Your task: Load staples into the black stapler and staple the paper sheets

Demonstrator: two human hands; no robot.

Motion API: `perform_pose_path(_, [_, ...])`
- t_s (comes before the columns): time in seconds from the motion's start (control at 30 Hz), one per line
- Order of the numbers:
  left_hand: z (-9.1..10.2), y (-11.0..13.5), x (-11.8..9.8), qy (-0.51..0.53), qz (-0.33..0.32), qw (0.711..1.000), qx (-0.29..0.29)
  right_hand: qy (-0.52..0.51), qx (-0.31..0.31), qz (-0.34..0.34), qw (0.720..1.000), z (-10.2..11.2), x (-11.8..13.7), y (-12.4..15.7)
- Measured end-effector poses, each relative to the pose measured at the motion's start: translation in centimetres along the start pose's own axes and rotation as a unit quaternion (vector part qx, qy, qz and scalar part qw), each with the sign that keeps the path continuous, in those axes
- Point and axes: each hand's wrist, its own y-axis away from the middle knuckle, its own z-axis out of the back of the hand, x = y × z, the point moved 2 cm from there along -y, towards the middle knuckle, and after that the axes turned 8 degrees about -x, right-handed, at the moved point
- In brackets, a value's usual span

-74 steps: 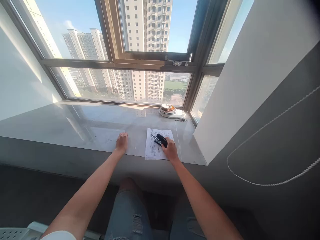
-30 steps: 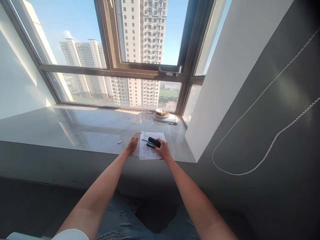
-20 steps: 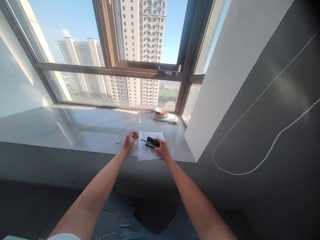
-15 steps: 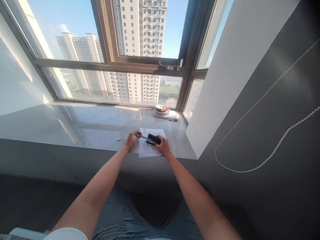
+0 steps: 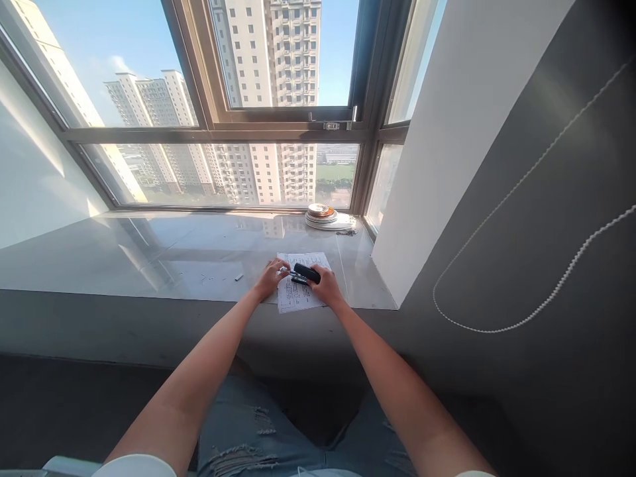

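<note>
A black stapler (image 5: 307, 273) is held above printed paper sheets (image 5: 298, 299), its top and base spread apart and a thin metal part sticking out to the left. My right hand (image 5: 326, 287) is closed around its rear end. Close to the metal part, my left hand (image 5: 271, 277) has its fingers pinched together; what lies between them is too small to make out. The sheets rest on the glossy window sill (image 5: 149, 265), their lower edge reaching over its front edge. A small pale strip (image 5: 239, 277) lies left of my left hand.
Stacked plates (image 5: 324, 217) stand by the window frame at the back right, a small dark item (image 5: 346, 232) beside them. Tiny bits (image 5: 203, 277) are scattered on the sill's left part. A beaded cord (image 5: 489, 330) hangs along the right wall.
My left hand has shifted right, closer to the stapler's metal part. My right hand still grips the stapler in about the same place. The camera view has tilted slightly.
</note>
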Motion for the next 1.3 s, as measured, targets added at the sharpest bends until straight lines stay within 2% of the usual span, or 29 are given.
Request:
perform_pose_path(0.17, [-0.22,-0.1,0.05,-0.005,0.009,1.0,0.015,-0.013,0.003,0.003,1.0,0.19,0.18,0.06])
perform_pose_path(0.8, [-0.19,-0.29,0.01,0.015,0.024,1.0,0.002,0.008,0.001,-0.001,1.0,0.26,0.38,0.0])
perform_pose_path(1.13, [-0.1,-0.24,0.03,0.008,0.009,1.0,0.022,0.003,-0.001,-0.002,1.0,0.0,0.06,0.11])
perform_pose_path(1.2, [-0.05,-0.22,0.03,0.015,0.021,1.0,0.002,0.001,0.001,-0.004,1.0,0.02,0.06,0.12])
perform_pose_path(1.3, [0.22,-0.18,0.45,0.024,0.082,0.994,-0.073,-0.002,-0.001,-0.002,1.0,0.04,-0.02,0.12])
